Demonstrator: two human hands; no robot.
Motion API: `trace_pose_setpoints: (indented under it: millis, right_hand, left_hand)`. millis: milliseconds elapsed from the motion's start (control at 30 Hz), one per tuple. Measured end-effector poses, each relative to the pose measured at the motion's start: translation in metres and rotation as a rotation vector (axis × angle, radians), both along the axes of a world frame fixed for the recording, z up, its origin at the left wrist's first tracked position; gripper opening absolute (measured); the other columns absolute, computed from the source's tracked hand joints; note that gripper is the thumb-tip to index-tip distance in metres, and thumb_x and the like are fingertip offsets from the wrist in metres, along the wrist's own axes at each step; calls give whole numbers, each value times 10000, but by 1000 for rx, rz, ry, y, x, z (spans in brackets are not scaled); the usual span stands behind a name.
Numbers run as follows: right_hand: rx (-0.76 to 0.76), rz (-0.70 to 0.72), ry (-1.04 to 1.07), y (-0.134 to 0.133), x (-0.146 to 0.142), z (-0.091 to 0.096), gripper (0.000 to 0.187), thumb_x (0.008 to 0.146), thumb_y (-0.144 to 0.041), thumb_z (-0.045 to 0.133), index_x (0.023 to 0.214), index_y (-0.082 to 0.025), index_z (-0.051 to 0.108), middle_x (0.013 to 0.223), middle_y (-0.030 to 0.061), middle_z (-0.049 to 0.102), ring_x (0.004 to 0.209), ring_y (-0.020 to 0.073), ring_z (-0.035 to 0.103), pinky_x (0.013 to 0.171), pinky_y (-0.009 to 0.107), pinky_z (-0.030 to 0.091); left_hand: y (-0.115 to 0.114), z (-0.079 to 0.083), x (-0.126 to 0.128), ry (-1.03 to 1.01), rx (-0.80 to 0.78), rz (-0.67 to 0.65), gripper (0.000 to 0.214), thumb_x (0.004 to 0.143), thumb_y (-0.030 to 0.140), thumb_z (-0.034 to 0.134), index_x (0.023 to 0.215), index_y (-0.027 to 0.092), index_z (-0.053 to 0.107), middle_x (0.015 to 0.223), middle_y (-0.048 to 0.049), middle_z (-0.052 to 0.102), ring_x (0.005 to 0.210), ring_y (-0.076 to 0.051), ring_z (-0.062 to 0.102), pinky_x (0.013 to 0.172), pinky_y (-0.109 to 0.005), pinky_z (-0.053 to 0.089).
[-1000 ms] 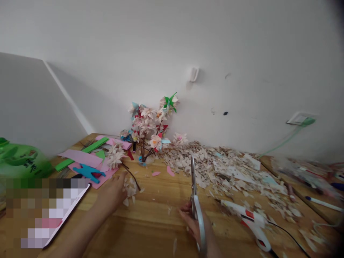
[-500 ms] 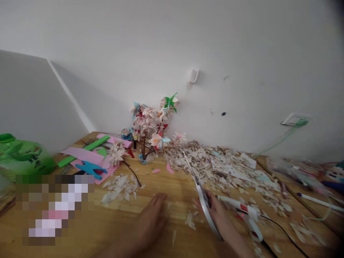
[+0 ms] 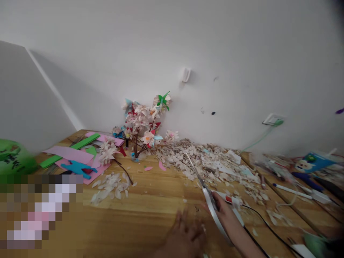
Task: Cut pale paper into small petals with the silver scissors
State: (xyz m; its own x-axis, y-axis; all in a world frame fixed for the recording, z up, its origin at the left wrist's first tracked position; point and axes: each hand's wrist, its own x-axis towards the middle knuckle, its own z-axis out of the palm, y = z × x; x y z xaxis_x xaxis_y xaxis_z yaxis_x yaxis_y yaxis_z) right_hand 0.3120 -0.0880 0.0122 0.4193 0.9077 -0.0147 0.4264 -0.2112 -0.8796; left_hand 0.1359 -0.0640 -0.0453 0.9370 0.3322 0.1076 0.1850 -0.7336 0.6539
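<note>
My right hand [image 3: 224, 213] is closed around the handles of a pair of scissors [image 3: 208, 195], whose shut blades point up and away toward the heap of paper scraps [image 3: 212, 163]. Near the bottom edge, my left hand [image 3: 185, 238] rests on the wooden table [image 3: 150, 215], blurred, fingers apart and nothing in them. A small pile of pale petals [image 3: 110, 184] lies to the left of both hands. A paper flower on a dark stem [image 3: 107, 154] lies behind that pile.
A bouquet of paper flowers [image 3: 143, 125] stands against the wall. Coloured foam sheets [image 3: 75, 159] lie at the left, a green container [image 3: 13, 157] at the far left. A glue gun [image 3: 233, 200] with black cord lies by my right hand. Pens and clutter [image 3: 298, 179] fill the right.
My left hand left the petal pile and drew back to the right, close to my right hand. The scissors tilted from upright to leaning left. The view shifted right.
</note>
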Motion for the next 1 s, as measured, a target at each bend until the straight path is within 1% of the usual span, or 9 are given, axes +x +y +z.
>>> trace_pose_setpoints:
  millis: [67,133,233,400,567,667,800,900,1000]
  right_hand:
    - [27,-13,-20,-4,1,-2,326,607,-444,619,829,-209,582,741,22,685,726,243,616,654,315,477]
    - [39,-47,-87,-8,-3,-3,292,617,-429,596,823,-223,573,739,25,684,716,236,616,650,308,470]
    - [-84,-73,-261,-13,-13,-6,219,644,-377,528,807,-231,518,745,56,681,718,253,620,641,323,455]
    - [-253,30,-345,-12,-30,-16,306,675,-355,451,934,-193,433,914,152,668,824,308,621,709,379,443]
    - [-219,57,-309,-4,-40,-24,295,662,-279,468,939,-181,450,958,193,649,889,351,595,752,430,405]
    - [-189,62,-251,0,-41,-25,258,656,-288,474,897,-194,468,891,164,661,843,340,599,744,433,402]
    - [-128,92,-64,7,-40,-24,265,606,-341,527,829,-212,463,738,68,642,692,252,591,669,352,444]
    - [-87,120,113,13,-44,-18,334,525,-353,620,793,-222,470,657,11,612,610,216,567,604,318,452]
    - [-51,165,278,20,-54,-9,285,488,-268,665,717,-238,499,607,-27,610,594,196,565,595,297,438]
  left_hand:
    - [6,17,-12,32,19,87,648,716,498,594,1304,289,423,1449,-119,256,1295,-466,8,956,-724,26]
    - [12,35,-25,97,-9,85,694,632,367,704,1277,338,447,1462,-115,223,1284,-491,28,928,-747,46]
    - [19,51,-44,114,-28,122,522,675,181,625,1177,308,555,1471,-90,220,1317,-423,63,998,-670,99]
    - [28,50,-63,57,1,276,420,687,49,488,1033,235,636,1424,-87,359,1341,-309,172,1060,-547,167]
    - [31,50,-65,-21,8,141,507,756,136,505,1240,285,481,1309,-39,522,1309,-263,292,1079,-519,150]
    - [31,50,-65,-4,4,103,436,783,196,520,1206,300,509,1245,-27,580,1300,-273,310,1077,-548,77]
    - [31,47,-65,-105,-39,248,296,793,163,489,1044,270,603,1143,-38,640,1241,-257,404,1082,-522,105]
    - [33,44,-63,-297,-226,503,222,785,208,524,998,233,578,1089,-70,636,1123,-238,501,1031,-466,271]
    - [39,42,-60,-488,-653,642,269,711,355,640,894,201,518,917,-68,644,921,-213,591,836,-371,442]
